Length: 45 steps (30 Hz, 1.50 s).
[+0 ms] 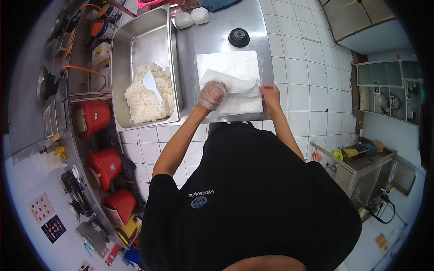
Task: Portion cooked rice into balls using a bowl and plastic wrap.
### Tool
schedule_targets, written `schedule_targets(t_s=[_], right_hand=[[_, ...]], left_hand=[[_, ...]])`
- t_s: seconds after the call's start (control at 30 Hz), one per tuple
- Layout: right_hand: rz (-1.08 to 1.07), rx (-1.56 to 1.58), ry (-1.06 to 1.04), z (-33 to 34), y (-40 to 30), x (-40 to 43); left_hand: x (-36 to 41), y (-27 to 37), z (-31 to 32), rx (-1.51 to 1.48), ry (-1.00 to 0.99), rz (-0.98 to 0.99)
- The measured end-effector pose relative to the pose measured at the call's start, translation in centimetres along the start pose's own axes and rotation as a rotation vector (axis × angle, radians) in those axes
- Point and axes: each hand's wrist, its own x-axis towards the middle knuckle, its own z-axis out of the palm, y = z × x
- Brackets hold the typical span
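Observation:
My left hand [213, 95], in a clear plastic glove, rests on a stack of white paper sheets [227, 62] on the steel table; its fingers are curled and what lies under them is hidden. My bare right hand [270, 95] pinches the right edge of the loose top sheet [230, 81], which is partly folded and lifted. Left of the stack stands a deep steel pan [174, 84] with cooked white rice [145, 108] in its near part. A pale blue rice paddle [152, 86] lies on the rice. A black bowl [239, 37] sits beyond the paper.
Two white wrapped bundles [192, 18] lie at the table's far side, by a blue cloth [218, 4] and a pink basket [149, 3]. Red bins [103, 166] stand under the steel counter at left. The table's right edge runs just beside my right hand.

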Motion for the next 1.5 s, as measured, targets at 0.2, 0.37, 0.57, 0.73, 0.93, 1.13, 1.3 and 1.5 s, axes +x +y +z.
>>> schedule_targets(t_s=[0.2,0.37,0.57,0.73,0.93,1.13,1.3,1.5], right_hand=[[-0.041,0.0,0.082,3.4,-2.6,-0.6],[-0.097,-0.011,-0.077,1.2,-3.1,-1.8],[-0.519,-0.514,0.328,2.4,-4.1,-5.4],[-1.148,-0.992,-0.099,5.4,-1.2,-6.9],[-1.174,-1.162,-0.093,4.2,0.1,-4.1],[-1.033,-0.926,-0.147,4.3,0.3,-0.6],[-0.659,-0.704,-0.286,3.5,-1.8,2.9],[-0.497,-1.111,-0.229,5.5,-4.8,4.4]], left_hand=[[-0.1,-0.1,-0.1,0.06,-0.086,-0.016],[-1.3,-0.3,0.7,-0.014,-0.029,-0.012],[-0.9,-0.1,0.4,0.03,-0.079,0.021],[-2.0,-0.9,1.4,-0.122,-0.166,-0.064],[-3.0,-1.9,0.5,-0.17,0.04,-0.033],[-1.1,-2.6,-0.4,-0.058,-0.321,-0.218],[0.1,-2.7,1.3,0.031,-0.311,-0.478],[5.0,-7.7,2.7,-0.142,-0.572,-0.549]])
